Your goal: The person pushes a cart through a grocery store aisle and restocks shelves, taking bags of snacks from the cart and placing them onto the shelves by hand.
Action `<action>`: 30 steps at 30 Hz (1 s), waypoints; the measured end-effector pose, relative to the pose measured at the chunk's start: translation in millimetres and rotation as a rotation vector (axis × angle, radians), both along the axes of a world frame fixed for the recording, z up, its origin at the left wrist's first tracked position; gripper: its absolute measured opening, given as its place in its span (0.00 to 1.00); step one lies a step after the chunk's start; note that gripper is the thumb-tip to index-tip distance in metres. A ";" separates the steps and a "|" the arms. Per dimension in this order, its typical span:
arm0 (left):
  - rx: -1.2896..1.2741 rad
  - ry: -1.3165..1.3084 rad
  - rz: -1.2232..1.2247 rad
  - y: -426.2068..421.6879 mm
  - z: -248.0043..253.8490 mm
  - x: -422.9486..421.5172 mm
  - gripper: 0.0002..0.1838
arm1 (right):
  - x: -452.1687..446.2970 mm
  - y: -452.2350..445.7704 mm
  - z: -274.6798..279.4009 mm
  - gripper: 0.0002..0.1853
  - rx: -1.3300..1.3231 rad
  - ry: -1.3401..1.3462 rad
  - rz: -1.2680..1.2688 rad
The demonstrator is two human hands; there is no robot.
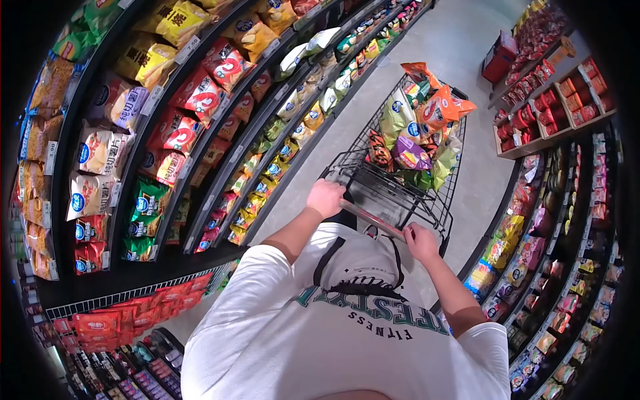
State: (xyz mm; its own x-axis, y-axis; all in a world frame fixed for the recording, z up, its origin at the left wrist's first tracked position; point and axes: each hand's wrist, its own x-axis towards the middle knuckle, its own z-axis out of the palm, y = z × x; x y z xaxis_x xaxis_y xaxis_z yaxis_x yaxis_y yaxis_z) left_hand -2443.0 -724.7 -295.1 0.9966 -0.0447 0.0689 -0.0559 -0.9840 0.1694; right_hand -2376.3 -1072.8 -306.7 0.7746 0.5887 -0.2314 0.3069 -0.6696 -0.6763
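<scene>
A: Position and axis?
B: Black wire shopping cart [380, 181], on the grey floor [313, 148], at 1 o'clock from the white-shirted torso [347, 327]. Long axis roughly 7 to 1, nose toward 1.
A: Grip?
B: Left hand [327, 198] at the 10 o'clock end of the straight, dark reddish push bar [373, 220], right hand [421, 241] at its 4 o'clock end. Fingers of both curl around the bar; tips hidden. Wide hold, probably for even steering.
A: Contents?
B: Glossy multicoloured snack bags [437, 110], heaped toward 1 o'clock. Loose pile; the cart's sides presumably keep it in.

Black wire cart [373, 177] heaped with snack bags [438, 110]
</scene>
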 end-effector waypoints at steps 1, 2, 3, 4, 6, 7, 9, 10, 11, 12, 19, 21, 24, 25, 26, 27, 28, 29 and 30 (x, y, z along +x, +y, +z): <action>0.006 0.013 0.008 1.2 3.3 -0.8 0.08 | 2.9 0.8 -0.5 0.14 0.009 -0.004 0.003; 0.000 0.021 0.009 -3.1 3.2 0.2 0.08 | 4.9 0.3 -2.5 0.14 0.018 -0.002 0.012; 0.020 0.102 0.032 -4.8 2.2 -0.1 0.08 | 9.8 -2.2 -5.2 0.14 0.014 -0.012 0.017; 0.035 0.114 0.048 -6.0 -0.2 0.8 0.08 | 15.0 -1.7 -2.0 0.14 0.017 -0.020 0.027; 0.022 0.088 0.079 -7.0 -4.7 -1.5 0.09 | 21.9 -3.1 3.7 0.15 -0.011 -0.026 0.013; 0.011 0.092 0.075 -9.2 -4.6 -1.6 0.09 | 24.6 -2.9 4.0 0.15 -0.034 -0.029 0.013; 0.006 0.098 0.091 -6.7 0.5 -4.2 0.09 | 31.0 2.7 1.9 0.15 -0.015 -0.035 0.024; 0.014 0.101 0.102 -3.8 1.1 -5.7 0.10 | 35.3 4.2 0.3 0.15 -0.017 -0.022 0.053; 0.018 0.106 0.105 -3.3 -0.7 -5.8 0.10 | 40.3 6.2 -2.2 0.15 -0.042 -0.023 0.067; 0.015 0.111 0.098 -5.8 -3.0 -5.2 0.10 | 44.1 5.4 -4.3 0.15 -0.075 -0.024 0.069; -0.011 0.027 0.169 -17.7 -6.8 2.3 0.08 | 75.6 4.2 -4.1 0.13 -0.075 -0.135 0.090; -0.030 0.030 0.203 -22.2 -7.4 3.8 0.08 | 83.7 5.3 -1.3 0.13 -0.088 -0.155 0.111; -0.007 0.034 0.235 -17.1 -6.9 2.1 0.08 | 94.7 12.5 -5.7 0.15 -0.081 -0.161 0.142; 0.022 0.039 0.260 -13.4 -10.8 -4.7 0.08 | 95.9 18.1 -13.7 0.15 -0.054 -0.194 0.158; 0.025 0.032 0.248 -20.2 -19.6 6.3 0.08 | 105.5 5.0 -17.7 0.16 -0.057 -0.239 0.140; -0.022 0.292 0.308 -33.8 13.6 21.9 0.07 | 113.8 -2.7 -13.2 0.16 -0.073 -0.257 0.135; -0.091 0.161 0.264 -31.7 -1.7 19.5 0.05 | 112.9 -1.6 -10.4 0.16 -0.068 -0.257 0.154; -0.068 0.073 0.243 -34.6 -6.8 22.2 0.05 | 114.7 -0.8 -7.1 0.16 -0.129 -0.245 0.144; -0.029 0.003 0.241 -33.3 -9.3 12.3 0.06 | 111.8 8.1 -6.9 0.16 -0.115 -0.219 0.157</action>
